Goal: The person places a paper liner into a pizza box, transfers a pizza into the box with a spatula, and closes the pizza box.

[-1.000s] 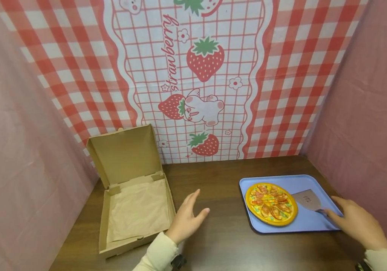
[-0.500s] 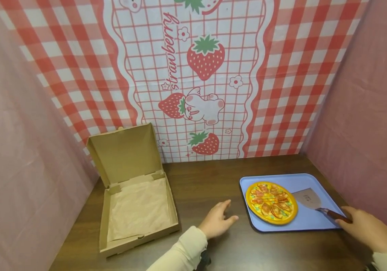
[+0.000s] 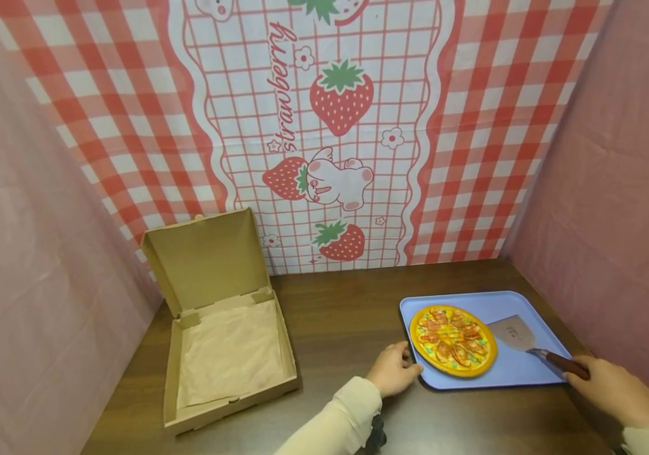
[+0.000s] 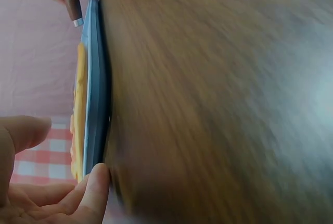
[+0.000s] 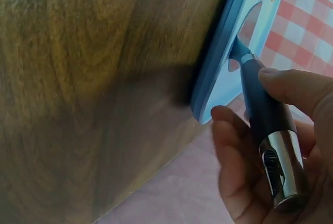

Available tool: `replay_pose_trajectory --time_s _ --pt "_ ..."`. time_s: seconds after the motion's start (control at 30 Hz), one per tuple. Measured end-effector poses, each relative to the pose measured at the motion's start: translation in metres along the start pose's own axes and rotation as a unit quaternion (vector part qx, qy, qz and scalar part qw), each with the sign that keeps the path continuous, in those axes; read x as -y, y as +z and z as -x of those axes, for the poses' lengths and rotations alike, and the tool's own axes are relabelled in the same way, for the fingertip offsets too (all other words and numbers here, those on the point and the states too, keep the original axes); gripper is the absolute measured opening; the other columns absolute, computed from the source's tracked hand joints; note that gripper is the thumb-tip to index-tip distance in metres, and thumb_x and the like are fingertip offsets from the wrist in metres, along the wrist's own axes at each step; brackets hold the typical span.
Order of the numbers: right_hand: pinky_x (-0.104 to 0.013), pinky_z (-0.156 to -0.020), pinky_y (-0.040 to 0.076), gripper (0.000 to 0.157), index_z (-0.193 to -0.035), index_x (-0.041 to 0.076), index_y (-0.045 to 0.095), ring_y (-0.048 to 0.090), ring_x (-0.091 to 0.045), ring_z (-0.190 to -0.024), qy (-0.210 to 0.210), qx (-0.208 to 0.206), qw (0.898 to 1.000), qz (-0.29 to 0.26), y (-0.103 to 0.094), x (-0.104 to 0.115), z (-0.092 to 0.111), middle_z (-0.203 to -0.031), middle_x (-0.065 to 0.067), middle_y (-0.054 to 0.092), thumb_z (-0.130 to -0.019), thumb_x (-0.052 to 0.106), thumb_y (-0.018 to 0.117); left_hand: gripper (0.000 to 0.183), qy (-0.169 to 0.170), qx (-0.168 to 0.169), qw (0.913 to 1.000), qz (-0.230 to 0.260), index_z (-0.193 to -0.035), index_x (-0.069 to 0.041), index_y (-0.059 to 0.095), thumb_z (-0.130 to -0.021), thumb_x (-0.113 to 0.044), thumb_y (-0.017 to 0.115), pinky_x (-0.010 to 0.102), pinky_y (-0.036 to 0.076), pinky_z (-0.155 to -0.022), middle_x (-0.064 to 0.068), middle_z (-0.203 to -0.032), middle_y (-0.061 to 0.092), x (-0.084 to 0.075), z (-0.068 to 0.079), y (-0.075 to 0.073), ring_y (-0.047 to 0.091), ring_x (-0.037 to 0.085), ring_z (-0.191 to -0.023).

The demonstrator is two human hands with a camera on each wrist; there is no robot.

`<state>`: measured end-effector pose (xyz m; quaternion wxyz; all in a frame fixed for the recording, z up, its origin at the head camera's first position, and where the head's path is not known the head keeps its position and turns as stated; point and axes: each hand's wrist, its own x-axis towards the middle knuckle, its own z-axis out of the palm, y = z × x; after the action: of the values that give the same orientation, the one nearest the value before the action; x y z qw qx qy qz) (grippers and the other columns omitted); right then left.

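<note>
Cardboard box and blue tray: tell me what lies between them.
In the head view, bare brown tabletop separates the cardboard box from the blue tray, except where the left hand and sleeve extend in from the near side.

My left forearm (image 3: pixel 327 423) stretches forward and rightward, the left hand (image 3: pixel 395 370) at its end, left fingers (image 4: pixel 93 193) slightly bent, left thumb (image 4: pixel 26 130) standing apart from them. My right hand (image 3: pixel 614 387) is out to my right, its fingers (image 5: pixel 231 153) curled in a grip, right thumb (image 5: pixel 291 84) pressing from above.
</note>
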<state>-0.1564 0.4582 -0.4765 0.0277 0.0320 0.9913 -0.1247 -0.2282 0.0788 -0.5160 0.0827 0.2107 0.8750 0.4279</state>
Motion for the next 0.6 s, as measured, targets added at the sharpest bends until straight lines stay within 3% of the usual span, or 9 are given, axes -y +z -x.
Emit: replay_pose_trajectory --time_s 0.2,0.43,0.6 --pt "-0.050 -0.059 0.049 0.053 -0.111 -0.017 0.058 0.058 -0.025 -0.069 0.008 0.003 1.000 -0.007 -0.001 0.003 0.000 -0.082 -0.019 0.067 -0.095 0.034 0.060 0.050 -0.005 -0.023 0.9994 -0.027 -0.125 0.004 0.059 -0.084 -0.022 0.071 0.016 0.046 -0.074 0.007 -0.097 0.063 -0.007 -0.008 0.012 0.053 0.006 -0.081" --pt "-0.056 -0.062 0.050 0.052 -0.106 -0.018 0.061 0.063 -0.031 -0.072 0.001 -0.020 1.000 -0.008 0.001 0.001 -0.001 -0.086 -0.027 0.067 -0.095 0.033 0.060 0.044 -0.019 -0.069 0.9953 -0.065 -0.120 0.001 0.064 -0.079 -0.016 0.073 0.020 0.050 -0.082 0.005 -0.093 0.060 -0.011 -0.012 0.022 0.057 0.012 -0.090" --pt "-0.056 -0.060 0.050 0.052 -0.105 -0.019 0.060 0.062 -0.031 -0.070 0.004 -0.025 1.000 -0.010 -0.001 0.003 -0.002 -0.084 -0.027 0.066 -0.096 0.032 0.060 0.049 -0.041 -0.081 0.9944 -0.055 -0.122 0.000 0.063 -0.075 -0.010 0.074 0.021 0.050 -0.084 0.004 -0.093 0.057 -0.011 -0.016 0.027 0.056 0.013 -0.089"
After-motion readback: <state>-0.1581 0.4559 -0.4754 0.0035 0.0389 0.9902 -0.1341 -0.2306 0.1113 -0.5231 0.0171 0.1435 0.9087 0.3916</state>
